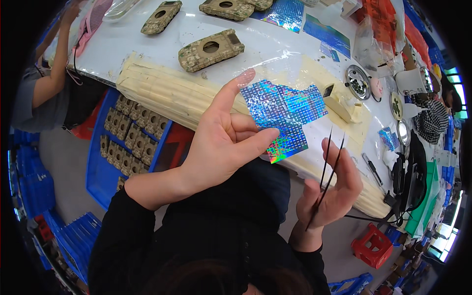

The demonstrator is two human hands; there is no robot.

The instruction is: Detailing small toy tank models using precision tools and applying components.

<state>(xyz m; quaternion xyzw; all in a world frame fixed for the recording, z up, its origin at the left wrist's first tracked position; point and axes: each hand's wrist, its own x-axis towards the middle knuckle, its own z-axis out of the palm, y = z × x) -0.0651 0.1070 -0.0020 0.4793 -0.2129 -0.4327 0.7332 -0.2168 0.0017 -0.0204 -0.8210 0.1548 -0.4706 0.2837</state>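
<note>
Pinched between the thumb and fingers of my left hand (221,132) is a shiny holographic sticker sheet (290,108) with a grid of small dark marks and an uneven cut edge. To its right, my right hand (337,189) holds black tweezers (326,184), their two tips apart and pointing up, with nothing visible between them. The tweezers do not touch the sheet. Beyond my left hand, a camouflage toy tank hull (211,50) with a round hole in its top lies on the white table (162,54).
A blue tray (98,184) at lower left holds several tank hulls. More hulls (161,17) and holographic sheets (327,34) lie at the far side. A pale padded strip (157,93) runs along the table edge. Round tins (358,82) and a pen (372,169) are at right. Another person's arm (56,69) shows at far left.
</note>
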